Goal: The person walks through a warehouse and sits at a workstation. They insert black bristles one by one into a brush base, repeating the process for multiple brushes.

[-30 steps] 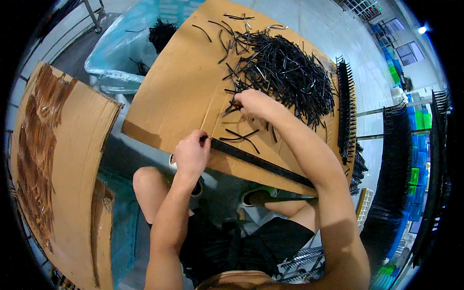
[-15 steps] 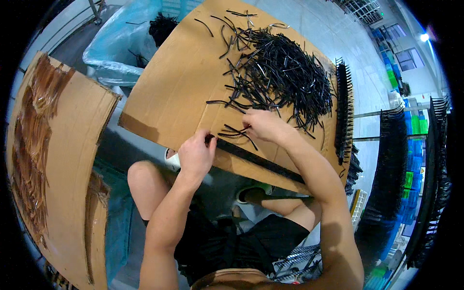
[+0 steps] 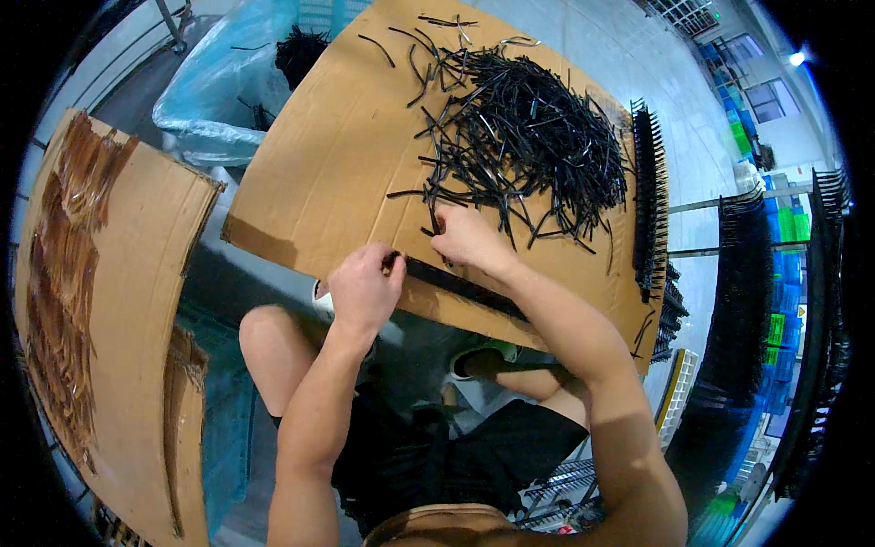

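My left hand [image 3: 365, 284] is closed around the left end of a long black strip [image 3: 469, 292] at the near edge of a cardboard sheet [image 3: 319, 173]. The strip runs to the right and passes under my right forearm. Just above it, my right hand [image 3: 469, 239] is pinched on a few short black rubbery sticks [image 3: 432, 214], whose ends show beside the fingertips. A large heap of the same black sticks [image 3: 547, 128] lies beyond, with stray ones scattered around its left side.
A bristled black strip [image 3: 646, 201] lies along the cardboard's right edge. At left, another cardboard sheet [image 3: 132, 273] carries brown glossy strands [image 3: 68, 273]. A blue plastic-lined bin [image 3: 214, 100] stands at the back left. Racks of hanging black strips [image 3: 729, 319] stand at right.
My right hand has moved left, and the loose sticks that lay by its fingers are now gathered in its grip. The left hand stays at the strip's end.
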The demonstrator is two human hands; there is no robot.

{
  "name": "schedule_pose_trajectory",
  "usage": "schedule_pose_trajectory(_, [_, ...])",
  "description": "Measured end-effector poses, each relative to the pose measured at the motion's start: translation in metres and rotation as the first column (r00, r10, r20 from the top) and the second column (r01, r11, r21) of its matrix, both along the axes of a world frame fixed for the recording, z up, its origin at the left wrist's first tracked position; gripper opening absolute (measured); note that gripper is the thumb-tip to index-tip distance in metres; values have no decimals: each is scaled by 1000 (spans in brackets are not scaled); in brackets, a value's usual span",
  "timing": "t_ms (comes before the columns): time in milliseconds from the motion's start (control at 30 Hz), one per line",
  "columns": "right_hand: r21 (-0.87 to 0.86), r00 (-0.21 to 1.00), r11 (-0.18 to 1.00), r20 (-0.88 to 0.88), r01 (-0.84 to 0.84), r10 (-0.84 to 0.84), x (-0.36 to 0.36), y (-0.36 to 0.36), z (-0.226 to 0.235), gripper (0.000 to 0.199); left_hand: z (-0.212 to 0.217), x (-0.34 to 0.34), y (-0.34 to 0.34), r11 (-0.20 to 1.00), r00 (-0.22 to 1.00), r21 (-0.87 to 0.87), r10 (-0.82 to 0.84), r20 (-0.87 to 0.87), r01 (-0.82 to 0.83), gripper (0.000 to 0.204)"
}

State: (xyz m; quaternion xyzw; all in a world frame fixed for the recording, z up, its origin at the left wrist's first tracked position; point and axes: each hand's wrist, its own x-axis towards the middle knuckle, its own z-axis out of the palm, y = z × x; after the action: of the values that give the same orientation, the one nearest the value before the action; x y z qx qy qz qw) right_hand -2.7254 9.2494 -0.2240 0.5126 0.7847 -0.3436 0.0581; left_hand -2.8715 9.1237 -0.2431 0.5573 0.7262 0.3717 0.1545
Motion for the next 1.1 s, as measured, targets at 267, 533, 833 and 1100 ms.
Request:
schedule_pose_trajectory(267, [148,943,979,321,-142,88,14,-15,10,19,4,13,-7,988,989,-81,-126,83,132,19])
schedule_pose_trajectory(533, [28,972,975,-91,219,-216,47,-11,0,17,-6,6,8,993,995,73,94,-39,-91,15])
schedule_pose_trajectory(833, [116,954,981,-276,153,-116,7,-1,-2,20,-20,6,16,969,975,225,145,-171,-105,13])
schedule_pose_trajectory(1100, [43,683,975,-720,219,-122,-20,-44,4,17,-26,3,18,948,969,319,102,-224,-26,8])
